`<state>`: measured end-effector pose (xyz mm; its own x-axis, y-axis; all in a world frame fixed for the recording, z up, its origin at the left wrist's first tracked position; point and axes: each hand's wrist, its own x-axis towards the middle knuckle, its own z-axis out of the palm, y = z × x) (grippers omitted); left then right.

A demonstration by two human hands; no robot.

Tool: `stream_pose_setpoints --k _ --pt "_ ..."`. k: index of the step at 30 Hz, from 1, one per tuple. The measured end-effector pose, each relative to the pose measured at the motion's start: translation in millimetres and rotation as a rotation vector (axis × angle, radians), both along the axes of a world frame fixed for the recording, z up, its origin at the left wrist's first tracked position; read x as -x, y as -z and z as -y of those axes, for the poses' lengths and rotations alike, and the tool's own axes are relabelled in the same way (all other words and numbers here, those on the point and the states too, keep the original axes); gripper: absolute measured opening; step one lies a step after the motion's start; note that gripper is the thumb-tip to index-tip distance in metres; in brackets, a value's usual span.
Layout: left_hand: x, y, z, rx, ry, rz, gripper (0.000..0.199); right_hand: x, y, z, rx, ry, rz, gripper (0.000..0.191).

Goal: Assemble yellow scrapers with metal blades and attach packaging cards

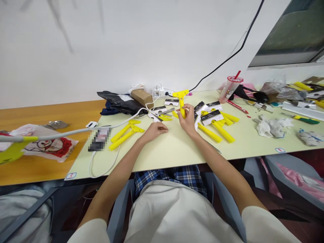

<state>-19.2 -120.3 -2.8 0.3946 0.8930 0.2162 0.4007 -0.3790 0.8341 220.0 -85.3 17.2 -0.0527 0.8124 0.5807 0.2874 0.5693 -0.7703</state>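
My right hand grips the handle of a yellow scraper, held upright with its wide head at the top. Lower and to its left, my left hand is closed just over the table, fingertips together; a small dark thing shows at them, too small to name. Two more yellow scrapers lie to the left of that hand. Beyond it are yellow scraper parts and scissors-like metal blades. To the right of my right hand lies a pile of scrapers with black-and-white cards on their heads.
A white cable crosses the left side above a phone-like blurred object. Behind are a black plastic bag, a brown box and a power strip. A cup with straw, crumpled tissue and a green-handled screwdriver are right.
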Motion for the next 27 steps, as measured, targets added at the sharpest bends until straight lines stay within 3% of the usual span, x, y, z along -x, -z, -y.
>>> stream_pose_setpoints --k 3,6,10,13,15,18,20,24,27 --pt "1 -0.6 0 0.003 0.052 -0.002 0.019 1 -0.2 -5 0.076 0.000 -0.281 0.051" --pt "2 -3.4 -12 -0.035 0.025 -0.054 0.022 4 -4.0 -5 0.148 -0.035 -0.343 0.048" --pt "5 -11.0 -58 -0.187 -0.035 -0.168 0.024 5 -7.6 -2 0.195 -0.056 -0.381 0.042" --pt "8 -17.2 -93 -0.195 0.035 -0.258 0.025 5 -6.2 -1 0.195 -0.055 -0.381 0.042" --pt "8 -21.9 -105 -0.161 0.101 -0.256 0.025 5 -5.1 -1 0.194 -0.048 -0.373 0.042" --pt "5 -31.2 -102 -0.205 0.135 -0.255 0.017 6 -6.0 0 0.220 -0.054 -0.381 0.041" --pt "2 -38.5 -94 -0.280 0.092 -0.244 0.014 7 -7.6 1 0.248 -0.078 -0.390 0.043" --pt "-3 -46.3 -71 -0.378 -0.143 -0.057 0.016 8 -8.8 -1 0.283 -0.106 -0.430 0.041" --pt "-11 -39.7 -55 -0.299 -0.348 0.221 0.027 9 -7.8 0 0.359 -0.154 -0.476 0.044"
